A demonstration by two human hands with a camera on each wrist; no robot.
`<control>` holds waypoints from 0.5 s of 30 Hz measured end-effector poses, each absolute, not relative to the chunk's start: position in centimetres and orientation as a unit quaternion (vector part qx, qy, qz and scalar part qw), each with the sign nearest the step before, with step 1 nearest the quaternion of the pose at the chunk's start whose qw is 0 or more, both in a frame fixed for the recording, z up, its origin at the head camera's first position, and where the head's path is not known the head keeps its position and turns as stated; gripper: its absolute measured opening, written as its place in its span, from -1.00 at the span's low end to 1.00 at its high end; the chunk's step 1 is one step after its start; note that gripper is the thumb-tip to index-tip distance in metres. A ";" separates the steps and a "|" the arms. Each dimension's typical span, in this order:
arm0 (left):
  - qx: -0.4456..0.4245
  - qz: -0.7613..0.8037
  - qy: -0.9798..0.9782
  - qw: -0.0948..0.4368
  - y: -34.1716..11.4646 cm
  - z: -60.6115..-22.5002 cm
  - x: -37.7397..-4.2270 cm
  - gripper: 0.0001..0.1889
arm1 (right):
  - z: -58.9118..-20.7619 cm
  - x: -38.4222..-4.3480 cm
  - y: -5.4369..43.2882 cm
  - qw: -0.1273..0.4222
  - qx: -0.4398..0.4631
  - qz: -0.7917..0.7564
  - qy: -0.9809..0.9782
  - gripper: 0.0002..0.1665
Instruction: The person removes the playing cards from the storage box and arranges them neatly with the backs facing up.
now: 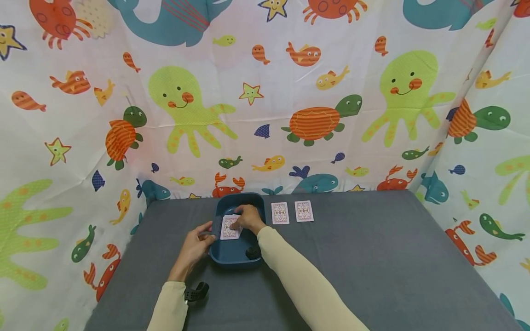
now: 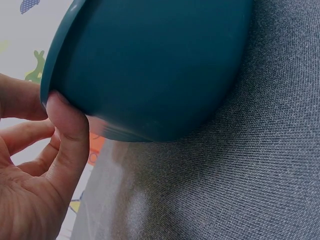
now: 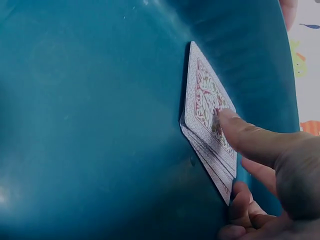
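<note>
A dark blue plastic tub (image 1: 232,260) stands on the grey cloth. Its rim, seen close up in the left wrist view (image 2: 160,65), is pinched between the thumb and finger of my left hand (image 1: 192,248). Inside lies a small fanned stack of playing cards (image 1: 228,230), red-patterned backs up, near the tub's left wall. My right hand (image 1: 250,218) reaches into the tub and grips this stack. In the right wrist view the thumb presses on the top card (image 3: 206,95), with the other fingers curled at the stack's edge.
Two more playing cards lie face down right of the tub, one nearer (image 1: 280,213) and one farther right (image 1: 304,211). A curtain printed with sea animals (image 1: 265,119) hangs behind the grey-covered table (image 1: 372,257) and along its sides.
</note>
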State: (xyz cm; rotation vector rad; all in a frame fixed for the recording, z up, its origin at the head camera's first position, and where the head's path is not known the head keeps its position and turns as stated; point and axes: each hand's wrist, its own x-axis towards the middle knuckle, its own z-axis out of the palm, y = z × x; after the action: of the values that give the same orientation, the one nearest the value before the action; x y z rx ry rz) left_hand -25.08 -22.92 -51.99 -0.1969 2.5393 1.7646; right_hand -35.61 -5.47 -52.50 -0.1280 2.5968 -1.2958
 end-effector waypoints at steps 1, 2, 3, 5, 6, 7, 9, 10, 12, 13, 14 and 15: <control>-0.065 0.570 0.819 0.021 -22.9 -52.0 -25.1 -0.44 | -52.5 -35.6 -5.5 0.116 -0.046 -0.439 0.890 -0.36; -0.066 0.568 0.820 0.022 -22.9 -52.1 -25.1 -0.44 | -52.5 -35.6 -5.5 0.110 -0.051 -0.431 0.894 -0.37; -0.067 0.567 0.821 0.023 -22.9 -52.1 -25.1 -0.44 | -52.5 -35.5 -5.4 0.107 -0.056 -0.425 0.897 -0.37; -0.067 0.564 0.822 0.023 -22.9 -52.1 -25.0 -0.44 | -52.4 -35.4 -5.4 0.098 -0.065 -0.414 0.903 -0.38; -0.068 0.564 0.823 0.024 -22.9 -52.1 -25.0 -0.44 | -52.4 -35.4 -5.4 0.095 -0.066 -0.412 0.904 -0.39; -0.068 0.564 0.822 0.024 -22.9 -52.1 -25.0 -0.44 | -52.4 -35.4 -5.3 0.092 -0.068 -0.409 0.905 -0.40; -0.069 0.564 0.822 0.024 -22.9 -52.0 -25.0 -0.44 | -52.4 -35.4 -5.3 0.088 -0.070 -0.410 0.905 -0.43; -0.068 0.564 0.823 0.024 -22.9 -52.0 -25.0 -0.44 | -52.4 -35.4 -5.4 0.085 -0.070 -0.412 0.905 -0.44; -0.070 0.565 0.822 0.023 -22.9 -52.0 -25.0 -0.44 | -52.4 -35.5 -5.4 0.081 -0.070 -0.419 0.902 -0.48; -0.070 0.565 0.822 0.023 -22.9 -52.0 -25.0 -0.44 | -52.4 -35.6 -5.5 0.075 -0.073 -0.421 0.901 -0.49; -0.069 0.564 0.822 0.023 -22.9 -52.0 -25.1 -0.44 | -52.4 -35.6 -5.5 0.071 -0.074 -0.424 0.900 -0.50; -0.069 0.564 0.822 0.023 -23.0 -52.0 -25.1 -0.43 | -52.4 -35.7 -5.6 0.069 -0.074 -0.428 0.898 -0.51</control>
State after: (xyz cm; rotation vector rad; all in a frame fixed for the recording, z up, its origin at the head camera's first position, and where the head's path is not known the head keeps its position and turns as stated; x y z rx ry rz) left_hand -25.10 -22.95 -51.99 -0.2121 2.5457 1.7471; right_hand -35.70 -5.56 -52.38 -0.2239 2.7046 -1.2874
